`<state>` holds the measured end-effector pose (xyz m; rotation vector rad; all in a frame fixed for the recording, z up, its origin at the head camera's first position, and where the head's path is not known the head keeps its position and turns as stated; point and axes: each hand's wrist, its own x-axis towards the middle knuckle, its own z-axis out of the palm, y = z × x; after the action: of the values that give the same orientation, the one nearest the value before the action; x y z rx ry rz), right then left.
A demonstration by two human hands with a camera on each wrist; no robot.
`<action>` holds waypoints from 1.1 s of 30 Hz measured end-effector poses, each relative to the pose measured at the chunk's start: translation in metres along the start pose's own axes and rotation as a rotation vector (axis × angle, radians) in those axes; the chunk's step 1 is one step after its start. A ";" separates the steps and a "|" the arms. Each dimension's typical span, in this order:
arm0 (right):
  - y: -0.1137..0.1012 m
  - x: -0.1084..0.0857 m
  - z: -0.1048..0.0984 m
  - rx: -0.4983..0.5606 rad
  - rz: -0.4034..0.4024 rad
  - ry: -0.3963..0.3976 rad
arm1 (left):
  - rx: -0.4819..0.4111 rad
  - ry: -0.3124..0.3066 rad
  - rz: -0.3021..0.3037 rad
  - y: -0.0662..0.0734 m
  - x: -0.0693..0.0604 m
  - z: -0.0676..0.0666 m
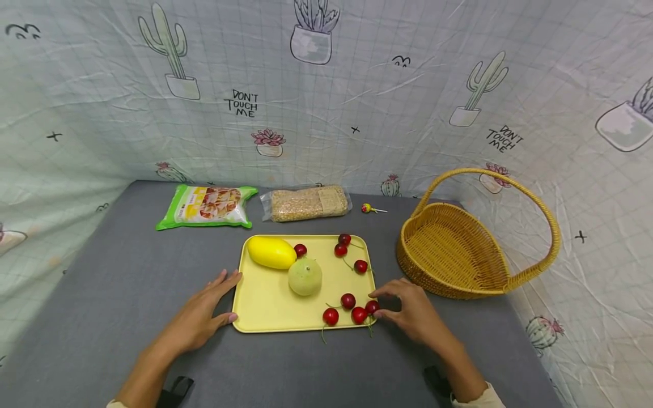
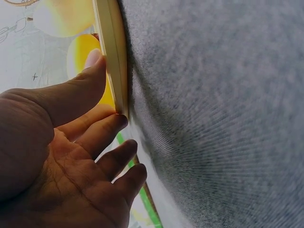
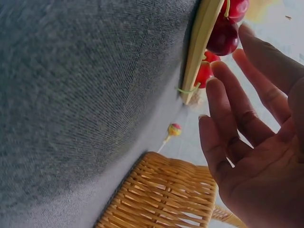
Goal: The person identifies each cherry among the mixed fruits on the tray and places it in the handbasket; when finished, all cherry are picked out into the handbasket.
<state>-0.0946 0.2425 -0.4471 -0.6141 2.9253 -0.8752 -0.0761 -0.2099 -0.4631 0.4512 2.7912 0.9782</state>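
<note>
A pale yellow rectangular tray [image 1: 262, 303] lies on the grey table. My left hand [image 1: 199, 314] touches the tray's left edge with its thumb and fingers spread. In the left wrist view the thumb [image 2: 78, 92] lies against the rim [image 2: 111, 57]. At the front right corner my right hand [image 1: 410, 311] is beside a dark red cherry [image 1: 372, 307], thumb and fingers extended and parted. The right wrist view shows that cherry [image 3: 223, 37] close to the thumb tip. Also on the tray are several other cherries, a yellow oblong fruit [image 1: 272, 252] and a round pale green fruit [image 1: 305, 277].
To the right stands a wicker basket [image 1: 433, 280] with a tall arched handle. Behind the tray lie a green-edged food packet [image 1: 214, 204], a clear bag of grains [image 1: 301, 204] and a lollipop [image 1: 367, 208]. A patterned cloth [image 1: 352, 85] hangs behind the table.
</note>
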 end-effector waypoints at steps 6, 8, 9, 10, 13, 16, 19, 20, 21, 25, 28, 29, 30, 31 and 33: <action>0.003 0.002 0.005 -0.048 -0.002 -0.014 | 0.015 0.003 -0.009 0.000 0.001 0.001; 0.003 0.002 0.006 -0.059 -0.006 -0.011 | 0.019 -0.004 -0.021 0.000 0.002 0.001; 0.003 0.002 0.007 -0.063 -0.008 -0.010 | 0.020 -0.008 -0.026 0.000 0.002 0.001; 0.003 0.002 0.007 -0.066 -0.011 -0.008 | 0.022 -0.012 -0.031 0.000 0.002 0.001; 0.002 0.003 0.008 -0.067 -0.012 -0.006 | 0.025 -0.022 -0.045 0.000 0.002 0.001; 0.001 0.004 0.007 -0.062 -0.003 0.001 | 0.033 -0.019 -0.040 -0.001 0.002 0.001; 0.000 0.004 0.005 -0.062 -0.006 0.018 | 0.039 -0.018 -0.042 0.000 0.001 0.001; -0.001 0.004 0.005 -0.062 -0.014 0.026 | 0.041 -0.019 -0.043 0.000 0.001 0.001; -0.001 0.004 0.004 -0.059 -0.021 0.034 | 0.042 -0.020 -0.046 0.001 0.001 0.001; -0.003 0.005 0.000 -0.051 -0.059 0.065 | 0.049 -0.024 -0.050 0.000 0.001 0.001; -0.005 0.006 -0.003 -0.044 -0.073 0.077 | 0.047 -0.024 -0.047 0.000 0.001 0.002; -0.006 0.006 -0.005 -0.046 -0.077 0.080 | 0.042 -0.026 -0.051 0.000 0.001 0.002; -0.007 0.007 -0.007 -0.045 -0.077 0.083 | 0.039 -0.027 -0.053 0.000 0.001 0.002; -0.008 0.007 -0.009 -0.046 -0.079 0.087 | 0.035 -0.028 -0.055 0.001 0.001 0.002; -0.010 0.007 -0.013 -0.047 -0.079 0.097 | 0.035 -0.027 -0.058 0.001 0.001 0.002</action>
<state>-0.0993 0.2391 -0.4306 -0.7150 3.0352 -0.8698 -0.0761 -0.2077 -0.4642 0.3830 2.7846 0.9053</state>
